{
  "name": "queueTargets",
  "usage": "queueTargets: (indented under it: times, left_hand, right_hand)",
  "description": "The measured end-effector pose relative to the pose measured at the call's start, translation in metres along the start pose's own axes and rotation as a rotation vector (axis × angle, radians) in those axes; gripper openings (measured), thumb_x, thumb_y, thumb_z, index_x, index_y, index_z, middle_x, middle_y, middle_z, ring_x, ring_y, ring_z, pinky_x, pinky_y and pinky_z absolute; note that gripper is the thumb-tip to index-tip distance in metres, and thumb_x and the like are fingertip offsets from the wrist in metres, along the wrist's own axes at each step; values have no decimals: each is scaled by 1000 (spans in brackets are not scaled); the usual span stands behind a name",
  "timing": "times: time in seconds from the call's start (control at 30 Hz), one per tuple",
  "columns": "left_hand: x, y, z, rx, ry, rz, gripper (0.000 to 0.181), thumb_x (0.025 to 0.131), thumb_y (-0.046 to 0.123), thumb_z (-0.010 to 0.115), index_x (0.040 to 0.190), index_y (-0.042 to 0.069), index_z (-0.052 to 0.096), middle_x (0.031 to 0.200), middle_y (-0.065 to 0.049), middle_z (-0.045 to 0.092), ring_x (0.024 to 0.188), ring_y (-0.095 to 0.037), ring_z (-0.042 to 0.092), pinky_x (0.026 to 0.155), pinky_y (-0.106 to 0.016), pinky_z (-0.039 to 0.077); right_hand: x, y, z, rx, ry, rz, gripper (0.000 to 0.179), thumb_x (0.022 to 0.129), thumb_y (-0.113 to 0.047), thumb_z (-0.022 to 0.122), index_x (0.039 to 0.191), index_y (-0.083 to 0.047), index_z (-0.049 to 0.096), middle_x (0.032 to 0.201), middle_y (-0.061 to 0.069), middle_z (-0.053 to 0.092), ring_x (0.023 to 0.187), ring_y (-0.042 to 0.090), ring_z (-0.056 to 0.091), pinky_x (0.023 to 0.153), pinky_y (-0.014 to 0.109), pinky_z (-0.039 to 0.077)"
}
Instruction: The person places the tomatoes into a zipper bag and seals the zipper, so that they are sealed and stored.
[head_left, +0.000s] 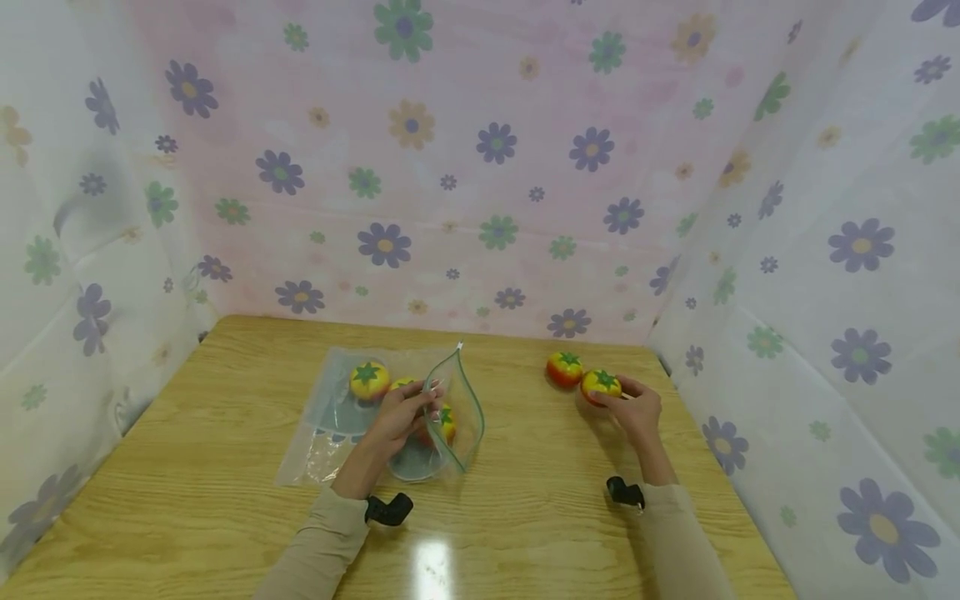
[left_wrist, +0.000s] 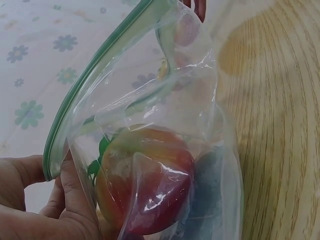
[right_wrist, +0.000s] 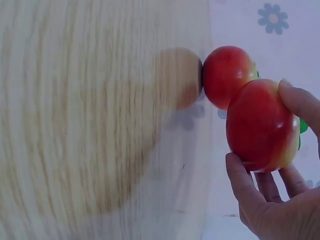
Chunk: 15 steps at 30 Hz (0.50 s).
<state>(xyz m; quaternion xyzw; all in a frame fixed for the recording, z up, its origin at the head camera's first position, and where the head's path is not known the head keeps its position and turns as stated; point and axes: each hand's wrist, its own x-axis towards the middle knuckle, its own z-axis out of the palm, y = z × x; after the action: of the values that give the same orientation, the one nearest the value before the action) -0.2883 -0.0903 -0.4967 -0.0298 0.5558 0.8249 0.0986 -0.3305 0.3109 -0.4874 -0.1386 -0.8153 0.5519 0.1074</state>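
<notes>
My left hand (head_left: 401,417) pinches the near edge of a clear zip bag (head_left: 468,417), whose green-lined mouth gapes toward the right. Inside the bag are several red-and-yellow tomatoes with green leaf tops; one tomato (left_wrist: 150,180) lies close to the left fingers, and another tomato (head_left: 370,381) sits toward the far left of the bag. In my right hand (head_left: 637,411) is a tomato (right_wrist: 262,125), gripped between thumb and fingers and raised a little off the tabletop. Just behind it, a second tomato (right_wrist: 229,75) rests on the table.
The wooden table (head_left: 525,517) has a glossy top with a bright light reflection near its front. Flower-patterned sheeting (head_left: 465,192) stands along the back and both sides. Black wrist mounts (head_left: 390,509) sit on both sleeves.
</notes>
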Motion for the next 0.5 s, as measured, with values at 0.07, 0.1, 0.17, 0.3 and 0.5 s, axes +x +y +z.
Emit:
queueTargets:
  times: [0.07,0.1,0.17,0.3,0.5]
  left_hand:
    - [0,0,0,-1,-2,-2,43,102,3,60,141,-9,51,102,-1,73,75,-6,64,64,-17,55]
    - [0,0,0,-2,-1,-4,42,102,3,60,141,-9,51,101,0,73,75,-6,64,63,-17,55]
    - [0,0,0,-1,-3,-6,42,102,3,59,141,-9,51,99,1,73,74,-5,64,63,-17,54]
    - [0,0,0,-3,-7,-7,42,103,3,59,141,-9,50,97,2,73,74,-5,64,62,-17,54]
    - [-1,0,1,-7,-8,-5,41,103,2,57,142,-10,50,99,1,72,74,-5,64,63,-17,54]
  right_hand:
    - [-2,-1,-1,30,-12,-9,64,83,-20,87,135,4,60,139,22,56,124,34,55,73,7,50]
    - [-3,-2,-1,40,-20,-9,65,82,-21,88,135,3,60,139,21,56,123,33,55,72,6,50]
    - [-6,-3,-1,52,-40,-14,66,82,-23,89,136,2,60,139,20,55,123,32,55,73,7,51]
    - [-12,-7,4,58,-95,-48,68,82,-26,88,136,2,58,139,20,54,124,33,55,77,9,52]
    - [-24,-9,18,44,-164,-91,60,84,-20,86,133,2,58,133,20,54,115,33,59,78,14,55]
